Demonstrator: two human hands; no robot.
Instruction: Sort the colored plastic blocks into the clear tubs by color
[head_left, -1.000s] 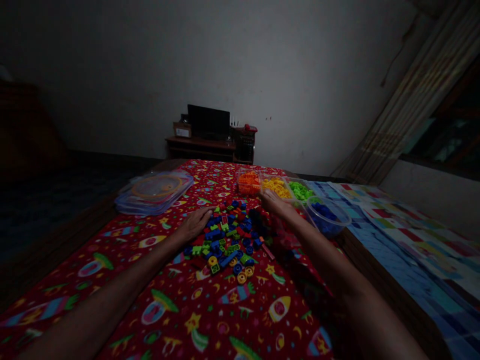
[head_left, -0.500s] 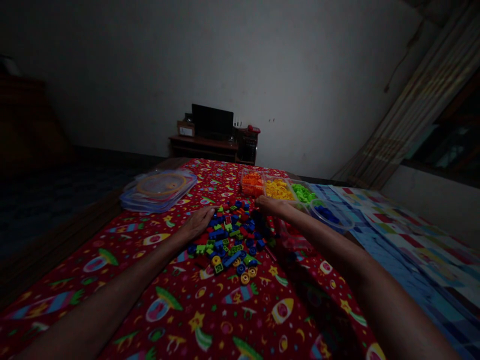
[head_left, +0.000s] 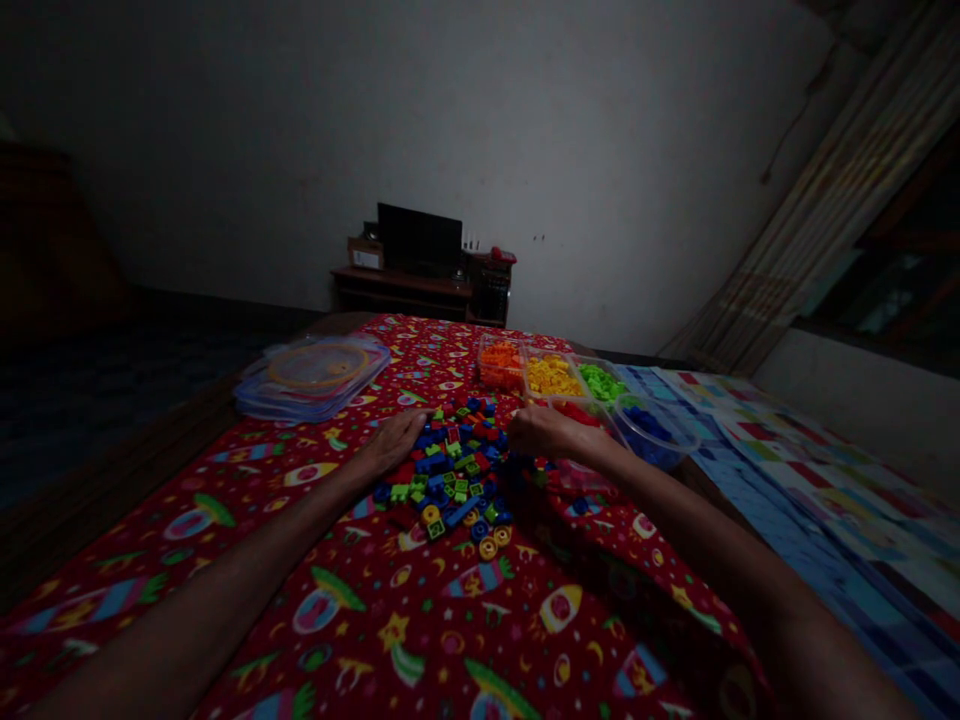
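Head view: left hand (head_left: 397, 440) lies flat, unclenched, beside blocky plastic bricks (head_left: 459, 488); curled right hand's (head_left: 544, 430) grip unclear

"How do your arms look?"
"Slim and bare: my left forearm (head_left: 255, 560) and right forearm (head_left: 720, 530) narrow towards the wrist."
"And the hands?"
"My left hand (head_left: 395, 440) and right hand (head_left: 546, 432) are bare too; dimness hides finer detail."

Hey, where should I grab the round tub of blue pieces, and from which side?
Probably pinch the round tub by its right-hand edge, coming from above on that side. Its open top exposes a circular edge there, while the green pieces sit close by its far left and the right forearm crosses just in front.
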